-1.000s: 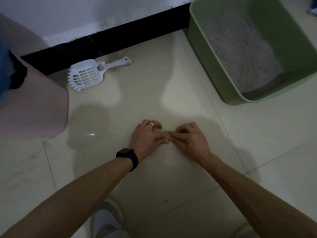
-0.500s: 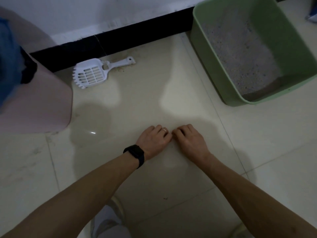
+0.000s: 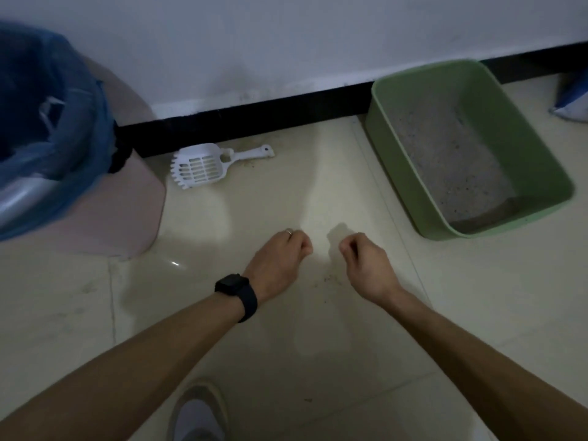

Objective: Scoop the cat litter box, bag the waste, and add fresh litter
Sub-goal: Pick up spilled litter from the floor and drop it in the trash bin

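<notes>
Down at the near edge, a pale shoe (image 3: 197, 415) stands on the tiled floor (image 3: 318, 351). Two bare forearms reach forward above it, and the left wrist wears a dark watch (image 3: 237, 289). The left hand (image 3: 280, 257) and the right hand (image 3: 366, 262) are low over the floor, side by side but apart. Each grip is narrow, with the fingers curled into a loose fist and nothing visible inside. A ring (image 3: 289, 231) sits on one left finger. A few dark grains (image 3: 327, 280) lie on the tile beside the right hand.

Farther left stands a pink bin (image 3: 127, 205) lined with a blue bag (image 3: 47, 128). Just beyond it a white slotted scoop (image 3: 200, 168) lies flat on the floor, its handle pointing right. Off to the right sits the green litter box (image 3: 528, 148), with grey litter (image 3: 451, 173) covering its bottom. It stands close to the black baseboard (image 3: 254, 116) under the white wall. A blue-and-white sack (image 3: 572, 100) is cut off by the right edge.
</notes>
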Demonstrator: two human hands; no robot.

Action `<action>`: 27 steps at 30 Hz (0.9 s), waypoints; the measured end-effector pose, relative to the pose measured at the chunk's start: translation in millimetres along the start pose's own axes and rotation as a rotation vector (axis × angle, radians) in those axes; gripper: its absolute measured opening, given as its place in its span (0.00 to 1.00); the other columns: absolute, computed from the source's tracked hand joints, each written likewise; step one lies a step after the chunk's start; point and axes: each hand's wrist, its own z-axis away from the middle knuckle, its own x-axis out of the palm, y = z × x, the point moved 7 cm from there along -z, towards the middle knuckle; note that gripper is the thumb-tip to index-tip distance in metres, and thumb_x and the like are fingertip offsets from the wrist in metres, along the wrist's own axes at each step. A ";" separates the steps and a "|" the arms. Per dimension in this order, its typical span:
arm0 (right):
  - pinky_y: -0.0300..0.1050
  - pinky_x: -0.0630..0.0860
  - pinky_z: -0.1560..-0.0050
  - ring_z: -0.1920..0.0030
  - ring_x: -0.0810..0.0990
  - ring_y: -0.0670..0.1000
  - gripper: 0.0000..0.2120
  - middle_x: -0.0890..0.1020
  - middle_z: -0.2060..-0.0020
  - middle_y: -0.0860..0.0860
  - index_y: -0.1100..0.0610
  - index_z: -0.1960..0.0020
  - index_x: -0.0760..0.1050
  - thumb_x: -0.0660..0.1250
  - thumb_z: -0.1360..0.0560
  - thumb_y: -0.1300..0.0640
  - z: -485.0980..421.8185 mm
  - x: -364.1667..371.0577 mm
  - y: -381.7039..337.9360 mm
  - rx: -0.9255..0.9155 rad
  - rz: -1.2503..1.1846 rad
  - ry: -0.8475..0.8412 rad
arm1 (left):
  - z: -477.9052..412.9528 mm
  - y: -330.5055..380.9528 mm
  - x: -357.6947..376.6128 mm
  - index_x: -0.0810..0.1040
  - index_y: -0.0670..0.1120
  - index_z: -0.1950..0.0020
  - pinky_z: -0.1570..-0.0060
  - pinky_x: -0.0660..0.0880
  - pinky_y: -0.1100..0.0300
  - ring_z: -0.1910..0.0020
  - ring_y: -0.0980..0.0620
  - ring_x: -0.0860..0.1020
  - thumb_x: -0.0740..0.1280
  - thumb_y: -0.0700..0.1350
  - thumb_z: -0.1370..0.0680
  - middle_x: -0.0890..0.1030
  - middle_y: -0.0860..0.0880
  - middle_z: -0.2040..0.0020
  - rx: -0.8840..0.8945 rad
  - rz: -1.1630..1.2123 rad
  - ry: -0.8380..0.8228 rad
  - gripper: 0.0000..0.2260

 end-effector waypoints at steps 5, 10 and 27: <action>0.39 0.71 0.62 0.63 0.77 0.43 0.06 0.78 0.63 0.44 0.50 0.54 0.72 0.61 0.18 0.51 -30.3 -49.8 -131.3 -0.208 -0.293 0.033 | 14.0 44.1 -146.2 0.76 0.48 0.49 0.58 0.67 0.72 0.58 0.61 0.73 0.62 0.47 0.18 0.74 0.58 0.57 0.053 0.112 0.437 0.04; 0.33 0.73 0.58 0.60 0.78 0.43 0.05 0.78 0.62 0.43 0.49 0.53 0.73 0.61 0.19 0.51 -41.6 -76.7 -301.5 -0.492 -0.540 0.038 | 64.6 54.1 -309.2 0.76 0.49 0.50 0.57 0.68 0.72 0.60 0.60 0.75 0.64 0.46 0.19 0.78 0.58 0.57 -0.063 -0.031 0.832 0.03; 0.52 0.77 0.49 0.48 0.78 0.56 0.11 0.80 0.46 0.56 0.56 0.38 0.72 0.61 0.18 0.55 -42.6 36.6 -493.3 -0.870 0.420 -0.300 | 143.2 -118.3 -397.9 0.74 0.51 0.31 0.46 0.78 0.48 0.41 0.44 0.77 0.66 0.41 0.22 0.78 0.46 0.37 -0.792 -0.427 0.213 0.19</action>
